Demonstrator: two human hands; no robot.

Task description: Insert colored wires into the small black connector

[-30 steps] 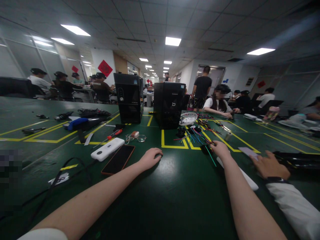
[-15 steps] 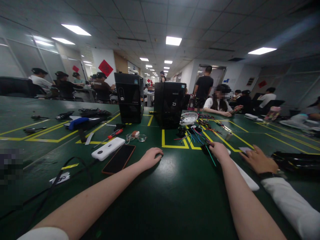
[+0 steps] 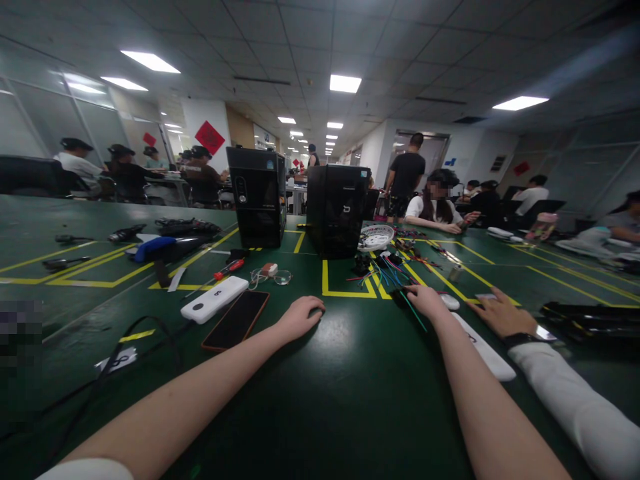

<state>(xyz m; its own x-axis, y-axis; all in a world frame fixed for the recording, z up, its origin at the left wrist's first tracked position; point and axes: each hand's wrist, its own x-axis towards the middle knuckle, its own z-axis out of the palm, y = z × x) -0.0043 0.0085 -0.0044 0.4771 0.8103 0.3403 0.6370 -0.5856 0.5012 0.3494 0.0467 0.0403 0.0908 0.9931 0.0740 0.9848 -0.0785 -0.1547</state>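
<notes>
Green, blue and red thin plastic-coated wires (image 3: 389, 267) lie fanned out on the dark green counter (image 3: 320, 407), right of centre and in front of the 2 upright black computer towers (image 3: 257, 227). Our right hand (image 3: 423, 301) is at their near end, fingers curled and fingertips against a dark part of the bundle, with a green strand trailing beneath; we cannot tell whether it pinches anything. Our left hand (image 3: 301, 319) rests well apart on the counter, loosely curled and half open, with nothing visible in it. Nearest to it lies a black phone with an orange-brown edge (image 3: 236, 321), just beside a long white rounded plastic box (image 3: 215, 299).

We judge the work on the wires to be under way rather than finished: their loose ends point in several directions, and we see no neatly gathered bunch. Handling them seems to be left to our right hand alone, since our left takes no part. More small cables lie beyond, near a white plastic basket (image 3: 377, 236). To our right, a co-worker's hand (image 3: 500, 315) spreads low over the counter, apart from ours.
</notes>
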